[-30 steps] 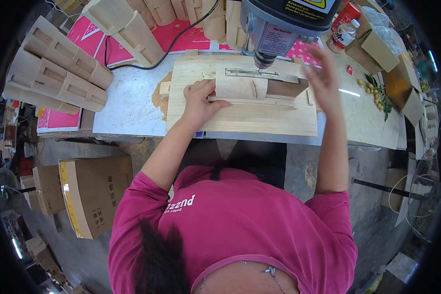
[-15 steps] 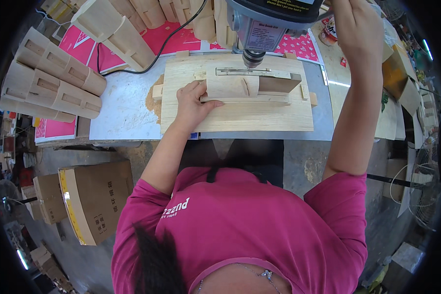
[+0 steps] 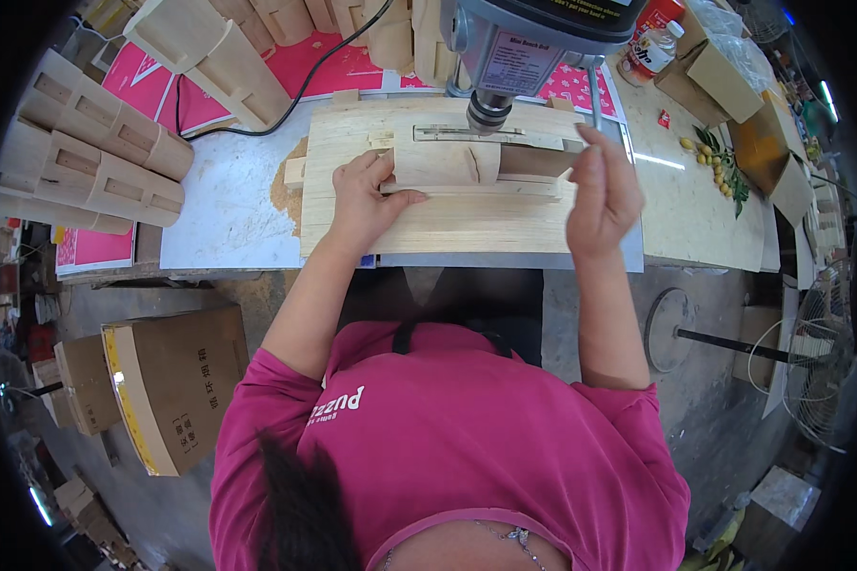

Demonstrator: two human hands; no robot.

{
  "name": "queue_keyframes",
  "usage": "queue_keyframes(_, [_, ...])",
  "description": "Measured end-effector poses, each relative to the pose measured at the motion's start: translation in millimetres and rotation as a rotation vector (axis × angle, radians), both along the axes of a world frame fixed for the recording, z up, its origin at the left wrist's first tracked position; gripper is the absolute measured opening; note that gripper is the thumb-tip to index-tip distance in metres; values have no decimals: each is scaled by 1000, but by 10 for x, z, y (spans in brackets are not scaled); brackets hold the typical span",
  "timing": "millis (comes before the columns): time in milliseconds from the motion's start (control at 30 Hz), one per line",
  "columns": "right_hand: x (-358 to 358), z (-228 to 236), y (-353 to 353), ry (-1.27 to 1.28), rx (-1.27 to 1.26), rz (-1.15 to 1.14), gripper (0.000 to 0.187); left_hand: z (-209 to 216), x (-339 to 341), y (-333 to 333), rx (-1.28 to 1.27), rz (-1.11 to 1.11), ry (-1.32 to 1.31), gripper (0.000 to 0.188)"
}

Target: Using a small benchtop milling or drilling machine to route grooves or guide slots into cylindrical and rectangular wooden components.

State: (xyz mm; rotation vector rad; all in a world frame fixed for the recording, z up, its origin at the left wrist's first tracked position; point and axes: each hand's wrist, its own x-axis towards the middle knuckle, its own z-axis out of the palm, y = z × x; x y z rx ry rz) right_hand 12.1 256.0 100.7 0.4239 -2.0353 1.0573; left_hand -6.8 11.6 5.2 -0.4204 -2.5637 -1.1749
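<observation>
A pale wooden block (image 3: 448,164) with a curved face and a crack-like mark lies on a flat wooden board (image 3: 476,224), against thin wooden strips. My left hand (image 3: 364,195) holds its left end, fingers on the block's side and thumb along the front strip. Above the block hangs the chuck (image 3: 488,111) of a grey bench drill (image 3: 514,62); the bit's tip cannot be made out. A metal lever (image 3: 596,95) comes down from the drill's right side. Its lower end meets the curled fingers of my right hand (image 3: 605,195), which is closed around it over the board's right end.
Tall slotted wooden pieces (image 3: 95,171) stand at the left, with more behind. A black cable (image 3: 305,100) crosses the table. To the right are a bottle (image 3: 649,52), open cardboard boxes (image 3: 724,76) and a leafy sprig with yellow fruit (image 3: 719,167). Cardboard boxes (image 3: 176,390) stand below left.
My right hand has come down and toward me from beside the drill head, and the lever now points toward me. My left hand keeps its hold on the block. The view has shifted slightly.
</observation>
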Motion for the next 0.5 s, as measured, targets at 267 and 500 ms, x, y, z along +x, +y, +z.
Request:
queue_keyframes(267, [-85,-62,37,69,127,68,11,-47,26,-6,-1,15,-21,53])
queue_keyframes(500, [-630,1165,180,558,561,-209,22,6,71,30,-166,35,46,54])
